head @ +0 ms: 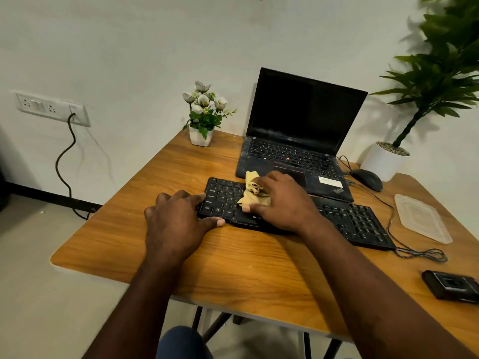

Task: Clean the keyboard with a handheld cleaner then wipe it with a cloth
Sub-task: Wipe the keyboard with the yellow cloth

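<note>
A black keyboard (357,221) lies slanted across the middle of the wooden table (233,260). My left hand (176,224) grips its left end, fingers curled over the edge and thumb along the front. My right hand (280,200) holds a crumpled yellow cloth (252,190) against the keys left of the keyboard's middle. The hand covers much of the cloth and the keys beneath. A black handheld device (452,287), perhaps the cleaner, lies near the table's right edge.
An open black laptop (298,141) stands just behind the keyboard. A mouse (368,179) and cables lie to its right, with a clear plastic tray (420,218) beside them. A small flower pot (201,136) and a large potted plant (386,159) stand at the back.
</note>
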`<state>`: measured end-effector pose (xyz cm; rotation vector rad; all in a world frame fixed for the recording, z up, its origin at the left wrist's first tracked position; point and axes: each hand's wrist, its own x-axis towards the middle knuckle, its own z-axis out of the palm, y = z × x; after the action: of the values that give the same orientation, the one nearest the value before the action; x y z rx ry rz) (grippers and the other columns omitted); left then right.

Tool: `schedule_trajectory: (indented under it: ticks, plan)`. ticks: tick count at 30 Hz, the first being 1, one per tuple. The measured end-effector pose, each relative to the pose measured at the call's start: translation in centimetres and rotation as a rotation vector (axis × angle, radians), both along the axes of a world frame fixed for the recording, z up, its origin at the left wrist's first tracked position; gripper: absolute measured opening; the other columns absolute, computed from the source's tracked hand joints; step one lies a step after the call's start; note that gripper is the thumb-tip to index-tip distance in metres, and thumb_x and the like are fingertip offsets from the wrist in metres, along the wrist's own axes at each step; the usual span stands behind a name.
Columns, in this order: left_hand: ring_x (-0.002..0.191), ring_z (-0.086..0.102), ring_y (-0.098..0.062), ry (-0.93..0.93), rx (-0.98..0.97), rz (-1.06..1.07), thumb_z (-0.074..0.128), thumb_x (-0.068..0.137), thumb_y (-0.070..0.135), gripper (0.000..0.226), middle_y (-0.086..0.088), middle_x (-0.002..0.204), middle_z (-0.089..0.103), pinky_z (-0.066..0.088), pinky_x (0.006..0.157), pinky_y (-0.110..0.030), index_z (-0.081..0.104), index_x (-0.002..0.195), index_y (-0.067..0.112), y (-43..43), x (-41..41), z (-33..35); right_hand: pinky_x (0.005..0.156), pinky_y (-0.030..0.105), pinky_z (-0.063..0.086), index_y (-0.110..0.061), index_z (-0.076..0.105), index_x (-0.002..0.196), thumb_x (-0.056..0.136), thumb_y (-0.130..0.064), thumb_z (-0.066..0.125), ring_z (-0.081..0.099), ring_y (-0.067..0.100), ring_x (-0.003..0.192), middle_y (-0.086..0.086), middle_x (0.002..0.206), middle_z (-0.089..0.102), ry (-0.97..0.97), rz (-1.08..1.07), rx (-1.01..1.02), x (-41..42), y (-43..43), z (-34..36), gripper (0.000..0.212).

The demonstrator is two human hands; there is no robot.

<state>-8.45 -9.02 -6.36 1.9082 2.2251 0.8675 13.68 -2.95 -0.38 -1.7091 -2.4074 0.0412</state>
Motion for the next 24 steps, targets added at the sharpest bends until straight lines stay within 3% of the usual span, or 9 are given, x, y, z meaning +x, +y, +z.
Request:
schedule_trajectory:
  ticks: [5, 8, 13, 21, 24]
  plan:
    - [0.124, 0.042, -0.021, -0.014, -0.004, -0.003, 0.062, 0.075, 0.082, 0.082, 0.01, 0.133, 0.06, 0.035, 0.097, -0.046, 0.055, 0.144, 0.039, -0.1, 0.0, -0.1, 0.095, 0.034, 0.046, -0.023, 0.06, 0.14, 0.093, -0.035, 0.072, 0.056, 0.02, 0.117, 0.0, 0.126, 0.062, 0.148, -0.116, 0.104, -1.1, 0.4, 0.0, 0.049]
    - [0.123, 0.043, -0.021, -0.005, -0.01, 0.003, 0.062, 0.075, 0.082, 0.081, 0.01, 0.133, 0.06, 0.036, 0.096, -0.045, 0.055, 0.144, 0.039, 0.0, 0.0, 0.0, 0.095, 0.027, 0.042, -0.021, 0.054, 0.146, 0.096, -0.03, 0.069, 0.054, 0.016, 0.117, -0.003, 0.128, 0.058, 0.316, -0.09, 0.175, -4.2, -0.4, -0.3, 0.053]
    - [0.122, 0.045, -0.023, 0.028, 0.005, 0.008, 0.063, 0.081, 0.076, 0.072, 0.01, 0.133, 0.06, 0.037, 0.093, -0.046, 0.056, 0.143, 0.041, 0.0, -0.1, -0.1, 0.107, 0.042, 0.043, -0.027, 0.046, 0.151, 0.095, -0.035, 0.065, 0.04, 0.024, 0.128, 0.003, 0.14, 0.046, 0.059, 0.144, 0.119, -8.3, -1.7, -2.1, 0.06]
    - [0.124, 0.043, -0.023, 0.01, -0.007, 0.009, 0.063, 0.075, 0.082, 0.081, 0.011, 0.134, 0.06, 0.035, 0.096, -0.046, 0.056, 0.143, 0.039, 0.2, 0.0, 0.0, 0.113, 0.046, 0.042, -0.026, 0.05, 0.147, 0.094, -0.024, 0.068, 0.041, 0.027, 0.132, 0.008, 0.142, 0.046, -0.168, -0.182, 0.02, 0.8, -2.3, 0.4, 0.056]
    - [0.124, 0.043, -0.023, 0.001, -0.002, 0.011, 0.064, 0.076, 0.08, 0.08, 0.011, 0.133, 0.06, 0.034, 0.096, -0.046, 0.056, 0.144, 0.038, 0.1, 0.0, 0.0, 0.113, 0.045, 0.042, -0.024, 0.051, 0.147, 0.093, -0.019, 0.068, 0.042, 0.028, 0.133, 0.008, 0.141, 0.048, -0.047, -0.319, 0.08, 2.6, -2.0, 1.2, 0.056]
